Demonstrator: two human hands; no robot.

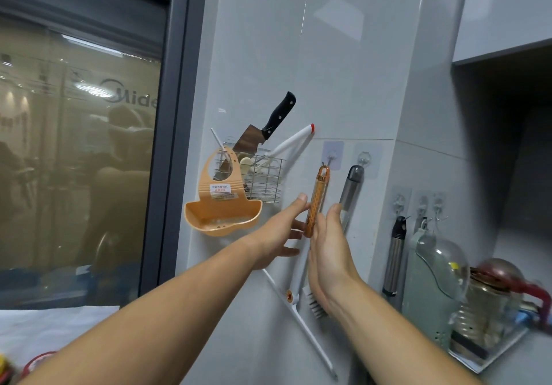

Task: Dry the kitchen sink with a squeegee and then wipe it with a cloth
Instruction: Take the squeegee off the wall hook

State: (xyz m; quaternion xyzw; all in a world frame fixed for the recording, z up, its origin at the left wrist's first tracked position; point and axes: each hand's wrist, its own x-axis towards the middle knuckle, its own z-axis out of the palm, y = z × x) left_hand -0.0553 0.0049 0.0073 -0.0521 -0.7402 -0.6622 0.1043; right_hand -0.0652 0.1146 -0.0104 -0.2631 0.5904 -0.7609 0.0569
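Left hand: the left hand [277,235] is released, its fingers straight and spread. The index tip is at the left side of the handle; I cannot tell if it touches.
Right hand: the right hand [328,253] is also released, flat, with the palm turned to the left, just beside the right side of the handle. It grasps nothing yet.
Squeegee: the squeegee [300,268] hangs on the wall [343,71] between the two hands. Its orange handle [317,202] is upright under a hook [331,156], and the long white blade [310,340] goes slanted below, near the wrists.
Handling: it looks like light, stiff plastic. The blade is long, so probably it will swing when it is lifted.
Where to hold: I would close one hand round the middle of the handle and lift the loop up and off the hook.
Around: a grey tool [352,184] hangs just to the right. A wire basket [265,178] with a knife [274,119] is to the left, so the reach should stay away from it.
Sink and cloth: not in view.
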